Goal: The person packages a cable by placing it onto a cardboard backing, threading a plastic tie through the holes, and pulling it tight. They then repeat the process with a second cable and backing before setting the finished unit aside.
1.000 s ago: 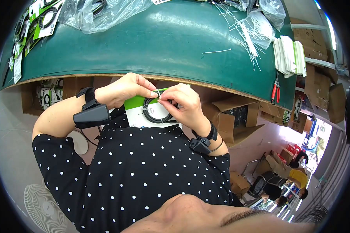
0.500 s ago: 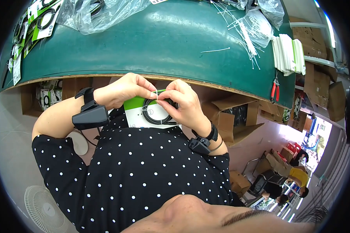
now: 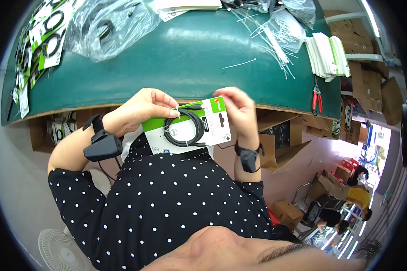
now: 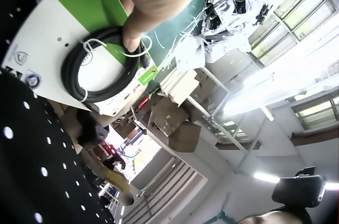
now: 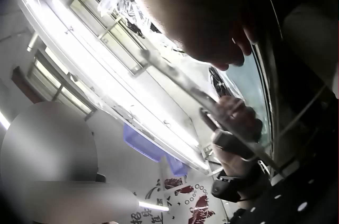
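You hold a green-and-white packaging card [image 3: 218, 130] in front of your chest, just below the near edge of the green table [image 3: 185, 63]. A coiled black cable [image 3: 166, 130] lies flat on the card, bound by a white cable tie [image 3: 178, 111]. Your left hand [image 3: 138, 110] is closed on the card's 10 o'clock corner, with the thumb [image 4: 130, 36] pressing on the coil beside the tie. Your right hand [image 3: 240, 110], a little blurred, curls its fingers over the card's 2 o'clock corner and grips it. From the card, red pliers [image 3: 316, 100] hang at 3 o'clock, loose white ties [image 3: 276, 43] lie at 1 o'clock, and a clear plastic bag [image 3: 108, 25] sits at 11 o'clock
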The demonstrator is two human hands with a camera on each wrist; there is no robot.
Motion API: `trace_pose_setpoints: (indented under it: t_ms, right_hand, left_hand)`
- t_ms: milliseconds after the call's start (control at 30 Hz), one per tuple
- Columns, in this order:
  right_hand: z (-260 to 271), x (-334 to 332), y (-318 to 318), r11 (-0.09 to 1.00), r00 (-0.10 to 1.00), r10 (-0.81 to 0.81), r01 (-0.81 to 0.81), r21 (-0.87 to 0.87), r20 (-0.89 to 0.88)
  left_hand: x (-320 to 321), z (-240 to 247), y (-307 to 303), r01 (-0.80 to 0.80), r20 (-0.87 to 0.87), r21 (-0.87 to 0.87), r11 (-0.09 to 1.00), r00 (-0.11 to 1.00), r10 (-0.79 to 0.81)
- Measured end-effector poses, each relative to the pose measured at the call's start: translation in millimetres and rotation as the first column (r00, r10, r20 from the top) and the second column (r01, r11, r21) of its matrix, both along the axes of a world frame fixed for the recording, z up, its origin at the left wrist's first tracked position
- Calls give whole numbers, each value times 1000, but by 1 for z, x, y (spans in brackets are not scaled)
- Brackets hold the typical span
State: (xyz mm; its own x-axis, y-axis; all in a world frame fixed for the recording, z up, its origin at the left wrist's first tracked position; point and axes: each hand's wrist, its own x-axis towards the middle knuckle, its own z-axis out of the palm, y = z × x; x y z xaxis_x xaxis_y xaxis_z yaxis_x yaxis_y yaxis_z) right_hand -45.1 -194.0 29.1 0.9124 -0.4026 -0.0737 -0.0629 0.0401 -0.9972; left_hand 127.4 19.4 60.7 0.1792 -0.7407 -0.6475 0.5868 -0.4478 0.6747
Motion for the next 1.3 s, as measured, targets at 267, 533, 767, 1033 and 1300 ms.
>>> trace_pose_setpoints:
  t_ms: [267, 533, 767, 1033, 1300]
  right_hand:
    - [-17, 3, 33, 770, 909, 279, -404, 494, 309]
    - [-73, -19, 34, 466, 954, 221, -285, 837, 202]
    - [-45, -13, 39, 706, 970, 222, -231, 670, 100]
    - [-73, -23, 47, 770, 978, 209, -157, 619, -13]
    - [-59, -20, 42, 906, 929, 300, -207, -368, 216]
  left_hand:
    - [4, 17, -13, 26, 5, -63, 998, 1000, -26]
    - [6, 7, -1, -6, -63, -51, 999, 998, 2]
    - [2, 15, -3, 14, -162, -77, 997, 987, -26]
    - [10, 0, 6, 131, -219, -115, 985, 963, -154]
    - [4, -10, 8, 138, -169, -184, 973, 971, -170]
